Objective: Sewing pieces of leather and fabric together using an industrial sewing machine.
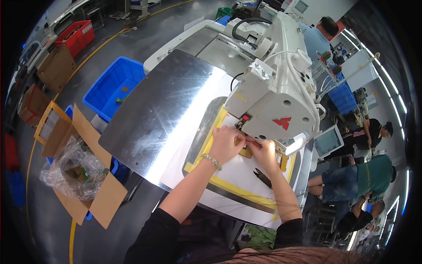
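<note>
1. We find the left grip (226,143) and right grip (263,153) close together, fingers bent; whether either is closed on anything, we cannot tell.
2. We note a small yellowish-brown piece (246,153) between both grips, by the fingertips.
3. We record dark snips (262,177) near the right grip, wearer's side.
4. We see the white sewing machine (281,103) just beyond both grips.
5. We place an open cardboard box (107,196) well left of the left grip.

Grey floor (105,246) with yellow lines (72,240)
</note>
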{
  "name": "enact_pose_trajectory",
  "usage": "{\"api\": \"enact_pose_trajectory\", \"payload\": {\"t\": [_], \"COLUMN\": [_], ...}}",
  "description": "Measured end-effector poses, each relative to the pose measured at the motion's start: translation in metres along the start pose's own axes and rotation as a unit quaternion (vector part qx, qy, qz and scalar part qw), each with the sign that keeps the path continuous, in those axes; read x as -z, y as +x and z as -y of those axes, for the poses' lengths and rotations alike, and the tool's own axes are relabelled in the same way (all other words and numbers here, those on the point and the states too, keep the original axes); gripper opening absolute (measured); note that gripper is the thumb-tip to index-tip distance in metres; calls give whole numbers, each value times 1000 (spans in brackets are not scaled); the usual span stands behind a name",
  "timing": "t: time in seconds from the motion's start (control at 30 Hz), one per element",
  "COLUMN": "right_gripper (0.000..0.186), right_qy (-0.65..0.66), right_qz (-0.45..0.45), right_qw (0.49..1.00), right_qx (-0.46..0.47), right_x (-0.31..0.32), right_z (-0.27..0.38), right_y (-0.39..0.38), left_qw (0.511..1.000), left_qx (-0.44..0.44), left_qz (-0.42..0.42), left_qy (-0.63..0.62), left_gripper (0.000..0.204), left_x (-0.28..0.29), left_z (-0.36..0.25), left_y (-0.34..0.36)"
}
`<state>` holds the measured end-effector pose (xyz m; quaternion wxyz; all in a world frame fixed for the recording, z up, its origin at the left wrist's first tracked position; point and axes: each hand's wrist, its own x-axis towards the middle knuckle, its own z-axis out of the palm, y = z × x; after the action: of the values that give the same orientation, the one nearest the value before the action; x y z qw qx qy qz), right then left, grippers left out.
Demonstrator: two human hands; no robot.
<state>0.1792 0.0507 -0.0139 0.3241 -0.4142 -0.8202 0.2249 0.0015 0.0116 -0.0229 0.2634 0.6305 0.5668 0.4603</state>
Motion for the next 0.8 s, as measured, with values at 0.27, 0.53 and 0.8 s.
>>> {"api": "enact_pose_trajectory", "payload": {"t": [0.27, 0.53, 0.8], "right_gripper": [13, 30, 20], "right_qy": [190, -72, -126], "right_qz": [38, 60, -67], "right_qw": [976, 996, 986], "right_qx": [-104, 8, -87], "right_x": [-3, 34, 136], "right_z": [-1, 32, 15], "right_y": [2, -17, -102], "left_qw": [998, 998, 996], "left_qx": [-36, -40, -19], "left_qz": [-49, -34, -63], "left_qy": [-19, 29, 62], "left_gripper": [4, 7, 6], "left_x": [0, -5, 6], "left_z": [2, 0, -10], "left_y": [-4, -1, -7]}}
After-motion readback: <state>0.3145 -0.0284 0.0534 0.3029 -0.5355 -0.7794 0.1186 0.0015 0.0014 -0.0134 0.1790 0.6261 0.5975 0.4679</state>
